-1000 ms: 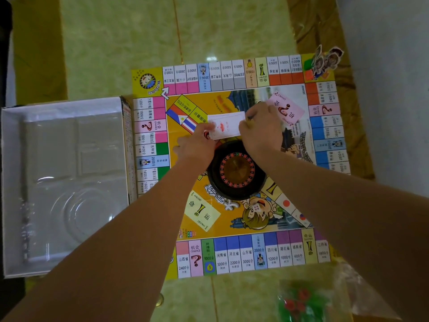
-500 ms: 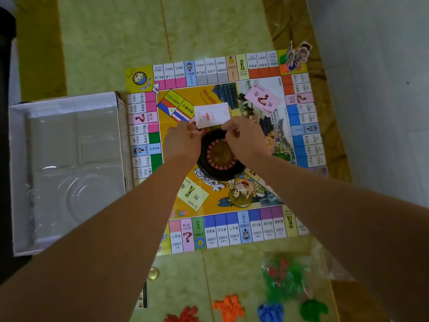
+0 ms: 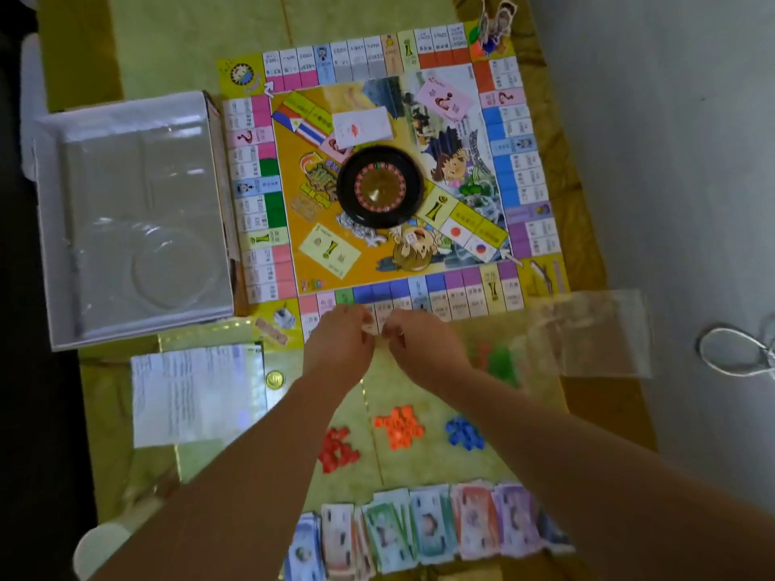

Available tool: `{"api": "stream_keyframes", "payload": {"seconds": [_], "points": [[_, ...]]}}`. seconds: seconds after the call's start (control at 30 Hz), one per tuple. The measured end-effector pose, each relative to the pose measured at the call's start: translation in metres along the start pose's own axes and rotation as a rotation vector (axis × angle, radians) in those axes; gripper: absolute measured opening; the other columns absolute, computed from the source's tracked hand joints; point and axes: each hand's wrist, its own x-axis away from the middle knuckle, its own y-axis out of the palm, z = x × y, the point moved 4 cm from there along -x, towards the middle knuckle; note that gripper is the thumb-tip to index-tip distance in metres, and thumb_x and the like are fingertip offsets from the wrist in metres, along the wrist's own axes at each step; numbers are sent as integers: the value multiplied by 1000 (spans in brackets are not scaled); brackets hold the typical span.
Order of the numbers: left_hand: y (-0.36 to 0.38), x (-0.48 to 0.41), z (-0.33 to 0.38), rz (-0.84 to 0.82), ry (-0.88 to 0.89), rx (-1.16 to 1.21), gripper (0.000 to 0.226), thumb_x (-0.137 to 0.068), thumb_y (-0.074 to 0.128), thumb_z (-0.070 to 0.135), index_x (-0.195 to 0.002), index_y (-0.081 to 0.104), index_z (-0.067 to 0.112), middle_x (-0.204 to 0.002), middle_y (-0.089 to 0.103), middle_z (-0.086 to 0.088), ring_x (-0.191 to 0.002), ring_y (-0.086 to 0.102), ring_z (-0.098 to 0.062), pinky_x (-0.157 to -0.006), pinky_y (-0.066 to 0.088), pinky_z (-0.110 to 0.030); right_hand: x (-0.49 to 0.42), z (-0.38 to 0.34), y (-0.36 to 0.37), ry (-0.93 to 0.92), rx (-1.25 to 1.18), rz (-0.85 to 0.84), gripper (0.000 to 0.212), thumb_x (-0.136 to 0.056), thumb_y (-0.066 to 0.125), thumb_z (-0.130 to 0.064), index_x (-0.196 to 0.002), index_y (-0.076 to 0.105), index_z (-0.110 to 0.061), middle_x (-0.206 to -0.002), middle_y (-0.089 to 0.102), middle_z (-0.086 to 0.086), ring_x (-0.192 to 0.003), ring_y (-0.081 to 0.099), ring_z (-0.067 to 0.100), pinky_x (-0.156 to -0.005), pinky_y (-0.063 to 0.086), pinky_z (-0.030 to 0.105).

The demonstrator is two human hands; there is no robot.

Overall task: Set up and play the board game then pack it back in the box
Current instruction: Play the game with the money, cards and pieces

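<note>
We judge the set-up nearly done. The board (image 3: 251,161) lies flat in the middle of the worktop (image 3: 201,48), with the roulette wheel (image 3: 379,186) at its centre. A white card (image 3: 362,127) lies just beyond the wheel, a pink card (image 3: 444,98) lies nearer the far right corner, and the open box (image 3: 126,109) sits against the board's left edge. Our left hand (image 3: 337,341) and right hand (image 3: 423,350) meet over the board's near edge, fingers curled inward, with a small pale piece (image 3: 371,327) between them. Blur hides which hand actually grips it, so we cannot tell. The step in hand looks like readying this piece for the board. To do it well, we work it with our fingertips only and hold our wrists above the squares so nothing nudges the board or jars the wheel. We then set the piece down squarely within one square. Our forearms pass over the red pile (image 3: 337,448), the orange pile (image 3: 398,425), the blue pile (image 3: 463,431) and the row of banknotes (image 3: 432,526). When we draw back, we lift rather than drag. The clear bag (image 3: 587,333) lies at the board's near right corner, close enough to slide onto the squares, so we move it aside first.
</note>
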Motion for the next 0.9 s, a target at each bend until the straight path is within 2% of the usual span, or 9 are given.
{"api": "stream_keyframes", "payload": {"seconds": [0.13,0.23,0.33,0.43,0.53,0.6,0.7,0.8,0.9], "points": [[37,24,-24,-91,97,-188,53,-91,48,14,-143,40,16,-154,30,-4,-137,34,-26,-110,32,-38,22,9,37,-27,73,-48,42,-88,48,-8,-127,53,-22,-121,61,6,-111,56,26,-92,50,42],[45,28,-31,-31,132,-164,58,-88,50,14,-145,38,17,-157,27,-5,-143,24,-24,-115,27,-40,27,14,43,-17,7,-15,44,-87,49,-6,-129,52,-19,-125,57,7,-115,54,26,-95,47,42],[51,42,-30,58,144,-143,54,-88,51,14,-142,43,15,-151,36,-7,-138,31,-28,-112,29,-39,42,20,43,-22,-57,45,36,-90,48,-8,-125,54,-13,-113,58,6,-98,59,25,-84,50,38],[54,61,-22,118,170,-119,44,-87,53,13,-131,55,13,-139,47,-9,-127,39,-29,-106,33,-38,65,28,42,-38,-120,67,34,-92,49,-10,-125,56,-13,-119,62,7,-101,62,24,-87,52,39],[57,87,-15,139,172,-99,36,-88,53,13,-124,60,14,-126,53,-11,-118,43,-29,-99,38,-39,92,40,48,-57,-114,52,27,-92,51,-10,-117,61,-13,-110,67,5,-99,63,22,-84,51,32],[63,111,-12,142,128,-70,32,-91,51,14,-121,61,13,-118,54,-13,-114,45,-31,-95,40,-41,114,48,53,-52,-120,29,24,-92,51,-9,-110,64,-17,-108,68,1,-95,64,19,-84,53,32],[75,147,-13,125,79,-42,27,-96,45,17,-116,63,12,-109,59,-13,-104,54,-31,-85,46,-41,146,47,66,-110,-81,-45,24,-94,50,-10,-111,64,-18,-112,64,-3,-99,62,15,-78,48,22],[93,193,-27,103,20,23,25,-96,45,18,-113,64,14,-104,66,-9,-95,61,-28,-77,48,-36,181,40,92,-169,-32,-90,21,-94,50,-11,-108,66,-16,-111,66,2,-94,61,17,-78,47,26],[114,232,-54,105,-104,80,22,-95,47,20,-107,65,16,-98,69,-9,-92,64,-30,-79,49,-35,208,34,124,-187,-33,-189,22,-93,50,-9,-102,68,-15,-106,68,4,-87,59,16,-75,47,28]]}}
